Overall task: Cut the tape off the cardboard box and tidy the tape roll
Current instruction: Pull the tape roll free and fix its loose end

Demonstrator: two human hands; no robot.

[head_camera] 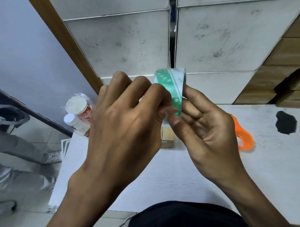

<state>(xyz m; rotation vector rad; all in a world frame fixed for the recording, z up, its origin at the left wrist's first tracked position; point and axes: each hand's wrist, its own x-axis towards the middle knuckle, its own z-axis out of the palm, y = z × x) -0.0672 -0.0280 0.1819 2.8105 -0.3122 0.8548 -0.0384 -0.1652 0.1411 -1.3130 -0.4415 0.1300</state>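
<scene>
A: What are the hands doing?

B: Both are raised above the white table (210,171). The left hand (123,118) is curled, fingertips pinched on the green-printed tape (175,90). The right hand (206,125) lies half open, palm up, thumb and forefinger nipping the same strip from the other side.

A: And the roll itself?

B: I cannot tell whether a full roll sits behind the left hand; only a loop of tape shows. The small cardboard box (168,137) stands on the table directly below the hands. The orange cutter (243,137) lies on the table right of the box, partly hidden by the right hand.

A: What might go wrong?

B: I'd judge the sticky face could fold onto itself or cling to the fingers, since the strip hangs slack between two pinches
</scene>
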